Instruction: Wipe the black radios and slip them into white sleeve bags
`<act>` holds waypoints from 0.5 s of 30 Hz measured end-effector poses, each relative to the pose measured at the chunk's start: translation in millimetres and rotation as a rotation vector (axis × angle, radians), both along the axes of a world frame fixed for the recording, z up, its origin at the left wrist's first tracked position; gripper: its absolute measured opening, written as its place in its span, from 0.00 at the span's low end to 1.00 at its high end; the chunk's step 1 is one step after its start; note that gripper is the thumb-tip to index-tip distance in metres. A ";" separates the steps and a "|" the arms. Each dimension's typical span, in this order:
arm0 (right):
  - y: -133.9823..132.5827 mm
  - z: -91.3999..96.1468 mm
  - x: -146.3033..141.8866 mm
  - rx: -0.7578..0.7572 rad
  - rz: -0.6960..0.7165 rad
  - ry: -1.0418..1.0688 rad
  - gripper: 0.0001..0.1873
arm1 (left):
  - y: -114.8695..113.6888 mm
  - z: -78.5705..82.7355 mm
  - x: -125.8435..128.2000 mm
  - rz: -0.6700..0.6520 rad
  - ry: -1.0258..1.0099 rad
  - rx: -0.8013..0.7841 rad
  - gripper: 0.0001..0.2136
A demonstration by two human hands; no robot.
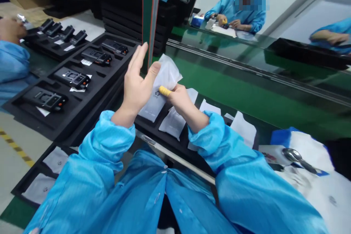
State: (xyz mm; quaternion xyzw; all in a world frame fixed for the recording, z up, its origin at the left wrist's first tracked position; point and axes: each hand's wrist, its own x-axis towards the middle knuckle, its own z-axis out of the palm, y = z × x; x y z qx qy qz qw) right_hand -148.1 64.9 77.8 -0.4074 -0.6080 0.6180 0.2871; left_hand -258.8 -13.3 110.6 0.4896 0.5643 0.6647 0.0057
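A white translucent pouch (166,77) is held up in front of me above a black tray. My left hand (138,80) has its fingers stretched upward and its thumb pressed on the pouch's left edge. Gripping the pouch lower down is my right hand (178,97), closed, with a yellow finger cot on one finger. Beneath the hands, more white pouches (173,122) lie in the slots of a black tray (153,128). Both arms wear blue sleeves.
A black foam tray (109,67) at left holds several black handheld devices (71,77). A green conveyor belt (246,91) runs across the right. A metal scoop (297,158) lies on white bags at right. Other people in blue coats sit across the belt and at far left.
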 end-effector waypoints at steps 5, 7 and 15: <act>22.8 -25.3 -16.5 -0.054 -0.059 -0.308 0.10 | -89.5 -45.0 4.5 0.111 0.136 -0.104 0.21; 23.3 -31.8 -20.1 -0.041 -0.030 -0.399 0.10 | -127.8 -75.0 11.7 0.161 0.123 -0.217 0.16; -11.6 -13.2 -26.9 0.487 0.138 -0.913 0.08 | -261.7 -195.5 -11.8 0.612 -0.173 -0.791 0.07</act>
